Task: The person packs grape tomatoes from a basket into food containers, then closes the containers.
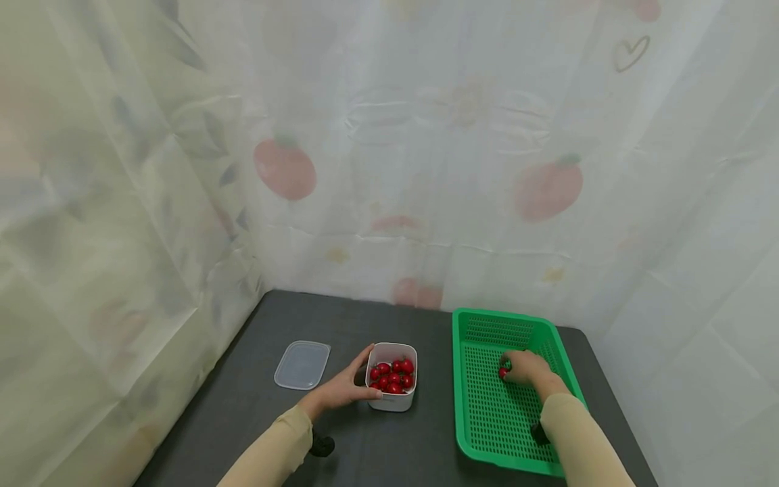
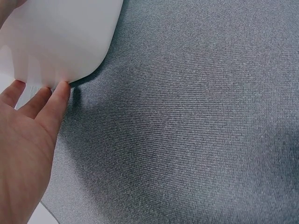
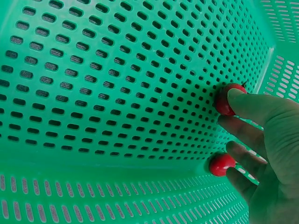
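Note:
My left hand [image 1: 339,390] holds a small white plastic container [image 1: 392,404], thumb along the near side and fingers at the far left. In the left wrist view its fingertips [image 2: 60,91] touch the container's pale wall. Several red cherry tomatoes [image 1: 394,379] lie inside the container. Over on the right, my right hand [image 1: 527,367] reaches into a green perforated basket [image 1: 460,385]. There it pinches one cherry tomato [image 3: 223,103] between thumb and forefinger, close to the basket floor. A second tomato [image 3: 220,164] lies by the lower fingers.
A translucent square lid [image 1: 302,365] lies flat on the dark grey table [image 1: 359,446], left of the container. Printed curtains [image 1: 402,169] hang behind the table and along both sides. The basket's raised walls surround the right hand.

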Action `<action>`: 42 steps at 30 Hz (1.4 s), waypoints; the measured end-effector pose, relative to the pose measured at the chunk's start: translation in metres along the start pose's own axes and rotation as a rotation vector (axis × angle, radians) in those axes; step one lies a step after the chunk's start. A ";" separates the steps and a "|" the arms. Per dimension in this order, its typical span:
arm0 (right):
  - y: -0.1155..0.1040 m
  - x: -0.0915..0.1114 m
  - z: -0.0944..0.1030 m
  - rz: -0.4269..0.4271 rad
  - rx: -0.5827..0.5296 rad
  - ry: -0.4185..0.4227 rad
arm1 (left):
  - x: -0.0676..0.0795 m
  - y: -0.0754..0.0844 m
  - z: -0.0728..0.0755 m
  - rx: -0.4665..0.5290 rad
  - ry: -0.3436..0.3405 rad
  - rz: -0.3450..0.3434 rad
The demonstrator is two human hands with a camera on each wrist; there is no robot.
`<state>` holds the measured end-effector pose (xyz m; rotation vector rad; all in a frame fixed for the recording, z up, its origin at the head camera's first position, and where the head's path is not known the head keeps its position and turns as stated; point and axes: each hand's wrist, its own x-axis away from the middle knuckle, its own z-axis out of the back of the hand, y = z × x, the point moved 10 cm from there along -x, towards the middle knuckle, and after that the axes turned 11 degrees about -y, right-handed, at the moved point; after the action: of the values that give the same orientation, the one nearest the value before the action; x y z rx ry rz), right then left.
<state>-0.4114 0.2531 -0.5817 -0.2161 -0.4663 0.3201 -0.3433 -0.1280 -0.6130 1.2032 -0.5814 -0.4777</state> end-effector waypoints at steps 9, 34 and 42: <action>0.002 -0.005 -0.007 0.028 -0.025 -0.003 | 0.000 -0.001 0.000 -0.007 0.005 0.007; -0.039 0.016 0.045 0.197 -0.028 0.102 | 0.002 0.002 0.001 -0.014 0.012 0.011; -0.058 0.019 0.058 0.257 -0.005 0.133 | 0.001 0.002 0.001 -0.018 0.010 0.004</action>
<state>-0.4078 0.2140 -0.5075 -0.3009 -0.3078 0.5528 -0.3430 -0.1283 -0.6103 1.1867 -0.5700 -0.4729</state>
